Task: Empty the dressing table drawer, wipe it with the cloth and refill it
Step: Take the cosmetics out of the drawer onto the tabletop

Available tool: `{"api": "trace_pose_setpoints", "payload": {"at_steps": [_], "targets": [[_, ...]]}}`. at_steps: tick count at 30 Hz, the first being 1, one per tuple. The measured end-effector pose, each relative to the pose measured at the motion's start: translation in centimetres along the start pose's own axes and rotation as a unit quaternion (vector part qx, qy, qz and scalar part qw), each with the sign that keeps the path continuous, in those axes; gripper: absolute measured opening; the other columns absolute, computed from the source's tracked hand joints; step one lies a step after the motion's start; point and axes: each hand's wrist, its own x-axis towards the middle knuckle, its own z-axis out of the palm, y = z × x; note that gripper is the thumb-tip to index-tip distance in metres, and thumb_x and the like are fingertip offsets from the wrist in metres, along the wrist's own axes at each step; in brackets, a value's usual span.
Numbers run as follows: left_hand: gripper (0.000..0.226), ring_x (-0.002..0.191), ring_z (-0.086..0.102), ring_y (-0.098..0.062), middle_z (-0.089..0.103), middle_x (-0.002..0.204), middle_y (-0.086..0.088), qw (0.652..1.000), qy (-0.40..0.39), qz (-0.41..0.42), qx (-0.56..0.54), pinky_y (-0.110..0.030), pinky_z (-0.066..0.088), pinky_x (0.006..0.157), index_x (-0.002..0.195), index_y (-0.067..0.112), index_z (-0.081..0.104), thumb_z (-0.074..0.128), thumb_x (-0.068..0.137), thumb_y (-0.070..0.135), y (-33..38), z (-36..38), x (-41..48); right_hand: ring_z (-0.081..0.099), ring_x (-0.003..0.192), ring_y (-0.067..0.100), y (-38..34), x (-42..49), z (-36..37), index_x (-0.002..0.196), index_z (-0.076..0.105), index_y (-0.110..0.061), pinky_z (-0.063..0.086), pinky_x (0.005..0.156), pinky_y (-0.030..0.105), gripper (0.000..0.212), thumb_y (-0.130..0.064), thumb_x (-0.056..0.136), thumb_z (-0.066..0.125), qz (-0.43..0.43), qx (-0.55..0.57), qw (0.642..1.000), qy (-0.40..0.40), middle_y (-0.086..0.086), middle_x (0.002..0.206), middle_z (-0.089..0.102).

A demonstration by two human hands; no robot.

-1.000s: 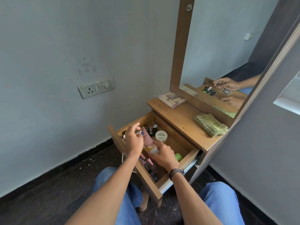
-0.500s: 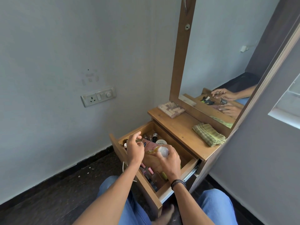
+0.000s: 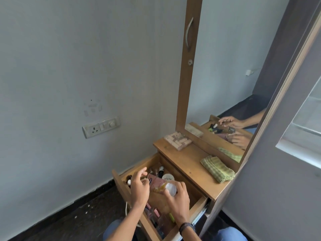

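Lifted since earlier, a tube [image 3: 161, 186] sits gripped in the right hand [image 3: 178, 197], lower centre; left hand [image 3: 139, 188] pinches something unclear. Emptying the drawer [image 3: 198, 204]; next, set it on the tabletop [image 3: 187, 157].

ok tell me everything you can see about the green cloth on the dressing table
The green cloth is a light yellow-green fabric with a fine checked or ribbed weave, folded into a thick rectangular pad. It lies flat on the wooden dressing table top, near the right end, close against the base of the mirror, which reflects its far edge. One corner reaches the top's front edge. Neither hand touches it, and it looks dry and unused.
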Motion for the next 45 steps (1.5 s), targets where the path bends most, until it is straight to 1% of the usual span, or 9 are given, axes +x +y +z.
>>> {"api": "trace_pose_setpoints", "payload": {"at_steps": [2,6,14,24,28,32,35,40,45], "targets": [[0.042,0.096,0.058,0.000,0.061,0.110,0.008,1.000,0.012,0.000,0.003,-0.002,0.044,0.069,0.126,0.020,0.065,0.060,0.093,-0.007,0.13,0.12,0.01,0.057,0.092,0.005,-0.09,0.08,-0.08,0.104,0.060,-0.037,0.048,0.075,0.023,0.027,-0.052,0.082,0.067,0.010,-0.002,1.000,-0.006,-0.016,0.104,0.051],[0.044,0.102,0.060,-0.012,0.062,0.105,0.009,1.000,0.013,-0.002,0.008,-0.001,0.042,0.072,0.123,0.017,0.067,0.062,0.089,-0.010,-0.08,0.35,0.05,0.058,0.095,0.002,-0.31,0.00,-0.03,0.108,0.061,-0.038,0.042,0.072,0.014,0.031,-0.052,0.081,0.067,0.026,0.006,1.000,-0.011,-0.016,0.107,0.052],[0.042,0.102,0.057,-0.007,0.060,0.109,0.009,1.000,-0.017,-0.005,0.023,-0.003,0.044,0.071,0.125,0.021,0.065,0.060,0.093,-0.006,-0.10,0.35,-0.30,0.059,0.092,0.001,0.17,-0.38,0.03,0.103,0.062,-0.037,0.052,0.077,0.025,0.026,-0.052,0.081,0.064,0.015,0.021,1.000,0.016,-0.016,0.102,0.053],[0.033,0.096,0.059,-0.007,0.059,0.114,0.008,0.999,-0.028,-0.029,0.015,-0.015,0.044,0.073,0.124,0.022,0.064,0.063,0.095,0.007,-0.15,0.37,-0.16,0.054,0.096,-0.003,-0.42,-0.71,-0.50,0.099,0.061,-0.038,0.044,0.074,0.016,0.021,-0.026,0.087,0.074,0.009,0.097,0.991,0.089,-0.017,0.101,0.055],[0.031,0.108,0.049,-0.006,0.053,0.127,0.005,0.999,-0.032,-0.023,0.029,-0.017,0.041,0.085,0.127,0.018,0.064,0.063,0.097,0.011,0.25,0.21,-0.21,0.055,0.099,-0.003,-0.40,-0.48,-0.72,0.105,0.060,-0.033,0.048,0.081,0.026,0.019,-0.021,0.092,0.069,0.020,0.143,0.979,0.144,-0.012,0.106,0.058],[0.034,0.115,0.051,-0.008,0.049,0.135,0.005,0.999,-0.036,-0.022,0.022,-0.012,0.042,0.083,0.130,0.019,0.063,0.064,0.097,0.011,0.05,0.24,-0.18,0.056,0.104,0.003,0.02,-0.35,-0.43,0.114,0.057,-0.027,0.051,0.088,0.034,0.018,-0.026,0.097,0.063,0.041,0.164,0.974,0.148,-0.009,0.113,0.057],[0.040,0.122,0.055,-0.014,0.048,0.140,0.005,0.998,-0.059,-0.031,0.017,-0.023,0.052,0.091,0.136,0.023,0.056,0.063,0.098,0.012,-0.27,0.34,-0.19,0.057,0.103,0.007,-0.16,-0.56,-0.51,0.116,0.057,-0.025,0.052,0.089,0.037,0.018,-0.028,0.099,0.060,0.037,0.172,0.975,0.138,-0.006,0.115,0.058],[0.048,0.123,0.056,-0.014,0.050,0.144,-0.001,0.997,-0.065,-0.034,0.003,-0.027,0.056,0.092,0.143,0.022,0.051,0.062,0.098,0.008,-0.14,0.20,-0.25,0.057,0.104,0.005,-0.04,-0.47,-0.45,0.116,0.055,-0.029,0.054,0.088,0.040,0.015,-0.029,0.101,0.057,0.031,0.163,0.979,0.119,-0.007,0.115,0.057],[0.048,0.115,0.054,-0.008,0.052,0.145,-0.004,0.998,-0.046,-0.049,-0.013,-0.005,0.048,0.070,0.143,0.020,0.052,0.056,0.099,0.002,0.13,-0.07,-0.10,0.055,0.105,0.003,-0.39,-0.34,-0.51,0.116,0.053,-0.029,0.054,0.086,0.033,0.015,-0.029,0.102,0.056,0.025,0.171,0.978,0.115,-0.011,0.116,0.051]]}}
